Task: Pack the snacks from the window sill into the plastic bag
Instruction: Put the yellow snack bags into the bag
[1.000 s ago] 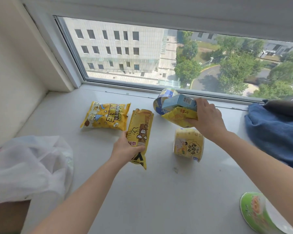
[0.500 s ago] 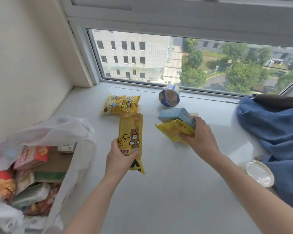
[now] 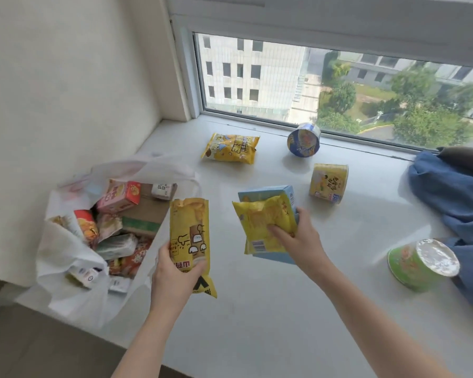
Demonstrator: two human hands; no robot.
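Meanwhile, the plastic bag point(image 3: 74, 257) had come fully into view at the lower left of the frame, mouth open and already crowded with packets, so both loads looked ready to drop in. The left hand point(image 3: 172, 279) kept its grip curled round the long yellow packet point(image 3: 189, 236), just right of the bag's mouth. The right hand point(image 3: 298, 241) pinched the blue box point(image 3: 287, 195) and small yellow packet point(image 3: 262, 222) together at centre. Still on the window sill point(image 3: 271, 309) lay a yellow bag point(image 3: 230, 147) and three cups. Nothing blocked the bag; blue cloth point(image 3: 453, 192) lay at the right edge.
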